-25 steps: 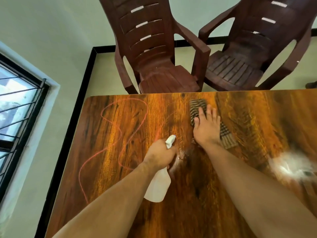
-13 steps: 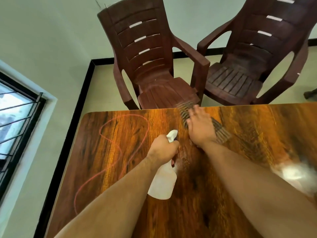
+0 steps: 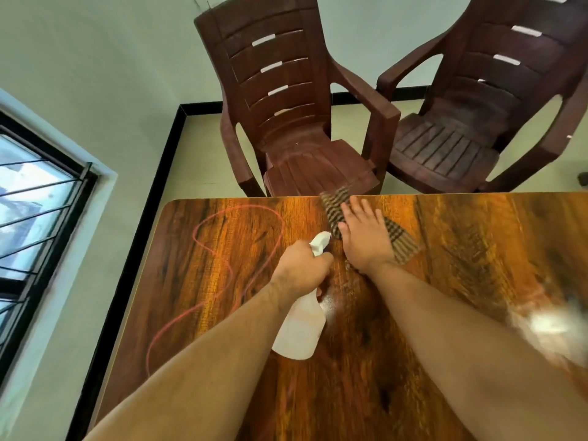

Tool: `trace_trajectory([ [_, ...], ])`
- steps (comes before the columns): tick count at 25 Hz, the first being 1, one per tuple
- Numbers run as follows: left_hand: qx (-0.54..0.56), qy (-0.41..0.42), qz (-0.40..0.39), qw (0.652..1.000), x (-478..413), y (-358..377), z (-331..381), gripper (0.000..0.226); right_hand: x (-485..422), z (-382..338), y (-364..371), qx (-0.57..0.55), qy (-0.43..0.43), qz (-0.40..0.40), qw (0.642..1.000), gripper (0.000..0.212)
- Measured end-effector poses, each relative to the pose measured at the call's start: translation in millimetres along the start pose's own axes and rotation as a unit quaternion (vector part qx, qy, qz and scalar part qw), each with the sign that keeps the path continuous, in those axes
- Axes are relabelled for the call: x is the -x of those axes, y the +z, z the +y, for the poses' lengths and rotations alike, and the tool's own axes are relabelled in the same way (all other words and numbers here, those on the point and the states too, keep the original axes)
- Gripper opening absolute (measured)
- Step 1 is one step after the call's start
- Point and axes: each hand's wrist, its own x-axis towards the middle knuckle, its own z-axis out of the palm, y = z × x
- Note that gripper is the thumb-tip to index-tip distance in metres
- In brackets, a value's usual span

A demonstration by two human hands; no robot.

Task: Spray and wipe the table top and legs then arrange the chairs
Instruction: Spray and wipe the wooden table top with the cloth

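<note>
- The step in hand looks to be wiping the table top: the right hand (image 3: 366,240) lies flat, fingers spread, pressing a checked cloth (image 3: 401,244) onto the wooden table (image 3: 203,281) close to its far edge.
- One end of the cloth pokes out past the fingertips, right at the far edge; the other end shows to the right of the wrist.
- The left hand (image 3: 302,270) is closed around the neck of a white spray bottle (image 3: 302,326), which hangs tilted over the middle of the table, nozzle pointing toward the far edge and just beside the right hand.
- Whether a finger is squeezing the trigger cannot be told.
- A wet sheen shows on the wood just right of the bottle, and a thin pink scribbled line (image 3: 241,218) loops across the left part of the top.
- Judged from this, most of the task remains: the left part with the line seems unwiped, and the legs and chairs are not yet done.
- The next move probably calls for dragging the cloth with steady pressure toward the left, with more spray if the line resists.
- Count: one table, one cloth, one bottle, two brown plastic chairs, the left chair (image 3: 286,100) and the right chair (image 3: 477,122), side by side beyond the far edge.
- One barred window (image 3: 38,218) sits in the left wall.
</note>
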Motion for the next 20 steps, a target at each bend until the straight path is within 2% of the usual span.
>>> trace_trajectory([
  [1,-0.002,-0.002,0.007,1.000,4.0,-1.2,-2.3,0.027,8.5,-8.6,1.7,0.005,0.070,0.004,0.998,0.056],
  [2,-0.006,0.002,0.011,1.000,8.7,-2.4,-4.5,0.024,24.6,-18.1,6.4,0.010,0.053,0.010,0.998,0.056],
  [4,-0.014,0.017,0.011,1.000,22.2,-2.7,-10.9,0.015,68.9,-22.4,17.7,0.040,-0.149,-0.063,0.986,0.055],
  [5,-0.022,0.019,0.012,0.999,29.6,-2.2,-14.8,0.015,79.3,-7.7,11.3,0.046,-0.218,-0.108,0.969,0.054],
  [6,-0.033,0.019,0.011,0.999,36.6,-1.4,-20.6,0.014,83.7,6.8,3.9,0.041,-0.232,-0.117,0.965,0.054],
  [7,-0.041,0.015,0.012,0.999,42.8,-0.6,-27.4,0.015,84.8,17.7,1.7,0.038,-0.167,-0.095,0.981,0.054],
  [8,-0.043,0.006,0.011,0.999,48.4,0.2,-33.5,0.015,86.5,21.9,0.6,0.025,-0.040,-0.046,0.998,0.055],
  [9,-0.037,0.001,0.014,0.999,57.0,0.9,-39.2,0.013,95.8,10.2,-1.3,0.027,0.086,-0.023,0.996,0.057],
  [10,-0.030,0.003,0.021,0.999,66.8,2.2,-45.2,0.014,112.5,-11.3,3.5,0.021,0.138,-0.028,0.990,0.059],
  [11,-0.024,0.010,0.029,0.999,77.7,4.1,-51.1,0.015,137.6,-33.7,17.1,0.040,0.084,-0.030,0.995,0.061],
  [12,-0.019,0.016,0.035,0.999,89.8,6.6,-56.2,0.015,169.2,-52.3,29.4,0.044,-0.019,-0.054,0.997,0.062],
  [14,-0.019,0.019,0.040,0.999,114.3,13.5,-69.9,0.013,225.9,-56.4,30.1,0.058,-0.211,-0.140,0.966,0.061],
  [15,-0.018,0.017,0.034,0.999,125.9,16.8,-78.0,0.012,235.0,-38.3,20.3,0.054,-0.250,-0.155,0.954,0.059],
  [16,-0.014,0.010,0.027,0.999,133.8,19.2,-84.5,0.014,235.3,-21.1,17.0,0.064,-0.242,-0.157,0.955,0.057],
  [17,-0.013,0.004,0.022,1.000,140.5,20.4,-90.3,0.018,234.8,-7.5,16.7,0.071,-0.173,-0.139,0.972,0.057],
  [18,-0.012,0.000,0.019,1.000,148.3,20.5,-95.6,0.020,234.0,4.6,15.9,0.059,-0.043,-0.092,0.993,0.058],
  [19,-0.011,0.001,0.020,1.000,155.3,20.5,-100.4,0.020,234.0,5.0,11.9,0.036,0.097,-0.056,0.993,0.059],
  [20,-0.009,0.007,0.025,1.000,163.3,20.7,-104.6,0.018,237.3,-8.7,12.7,0.015,0.181,-0.038,0.983,0.060],
])
